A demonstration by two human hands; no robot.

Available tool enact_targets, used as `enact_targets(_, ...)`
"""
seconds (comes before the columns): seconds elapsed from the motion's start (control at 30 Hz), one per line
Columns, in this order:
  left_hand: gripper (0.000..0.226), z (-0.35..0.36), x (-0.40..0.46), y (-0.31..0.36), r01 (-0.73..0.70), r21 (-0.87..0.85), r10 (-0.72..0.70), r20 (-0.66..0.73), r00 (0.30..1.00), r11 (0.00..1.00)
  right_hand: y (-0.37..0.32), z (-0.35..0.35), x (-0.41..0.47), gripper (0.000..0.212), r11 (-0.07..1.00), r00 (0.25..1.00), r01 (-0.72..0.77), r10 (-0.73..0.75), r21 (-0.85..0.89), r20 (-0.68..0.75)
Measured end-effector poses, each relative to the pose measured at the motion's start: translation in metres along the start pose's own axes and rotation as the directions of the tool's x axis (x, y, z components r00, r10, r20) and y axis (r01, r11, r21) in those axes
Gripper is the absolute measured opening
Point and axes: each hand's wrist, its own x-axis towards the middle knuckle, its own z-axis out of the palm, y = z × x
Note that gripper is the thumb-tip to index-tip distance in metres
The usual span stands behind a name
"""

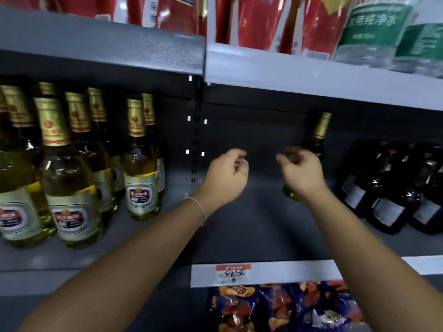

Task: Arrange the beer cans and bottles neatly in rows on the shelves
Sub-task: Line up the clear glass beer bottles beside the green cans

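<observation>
1. Head view: nearest, the price strip [263,273] is fronting our shelf [239,236].
2. Our left hand [226,178] is hanging loosely curled, holding nothing; our right hand [300,173] is curling before a lone bottle [318,137], grip unclear.
3. Farther left, the bottle rows [72,164] are standing; next we judge the lone bottle needs lining up.

A grey shelf [251,231] carries everything here. Left of the left grip [227,173], a cluster of pale gold-capped beer bottles [141,164] stands upright on it in loose rows. Just behind the right grip [302,171], a single gold-capped bottle [320,133] stands alone. Further right of that grip, dark bottles [393,188] stand packed together. A price strip [263,271] runs along the shelf's front edge, nearer than both grips.
</observation>
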Motion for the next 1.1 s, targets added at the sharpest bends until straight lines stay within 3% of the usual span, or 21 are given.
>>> enact_targets(0.17, 0.034, 0.041, 0.019, 0.015, 0.029, 0.045, -0.028, -0.009, 1.0, 0.999, 0.032, -0.047, 0.04, 0.018, 0.985, 0.998, -0.011, -0.001, -0.174, -0.069)
enact_targets(0.3, 0.037, 0.069, 0.032, 0.022, 0.045, 0.075, -0.046, 0.012, 0.999, 0.996, 0.046, -0.065, 0.082, 0.045, 0.965, 1.0, -0.01, 0.013, -0.261, 0.01)
enact_targets(0.4, 0.037, 0.085, 0.04, 0.025, 0.068, 0.096, -0.069, 0.009, 0.998, 0.993, 0.054, -0.071, 0.11, 0.033, 0.935, 0.999, -0.021, 0.035, -0.353, 0.033)
enact_targets(0.5, 0.036, 0.093, 0.045, 0.028, 0.089, 0.103, -0.091, 0.009, 0.996, 0.991, 0.061, -0.069, 0.128, 0.036, 0.924, 0.999, -0.005, 0.02, -0.383, 0.035)
enact_targets(0.83, 0.039, 0.096, 0.051, 0.018, 0.115, 0.112, -0.115, -0.008, 0.993, 0.987, 0.081, -0.06, 0.148, 0.026, 0.986, 1.0, -0.025, 0.028, -0.164, 0.015)
enact_targets(1.1, 0.038, 0.108, 0.038, 0.001, 0.142, 0.083, -0.139, -0.037, 0.99, 0.986, 0.078, -0.053, 0.146, 0.031, 1.0, 1.0, -0.016, 0.016, -0.02, -0.007)
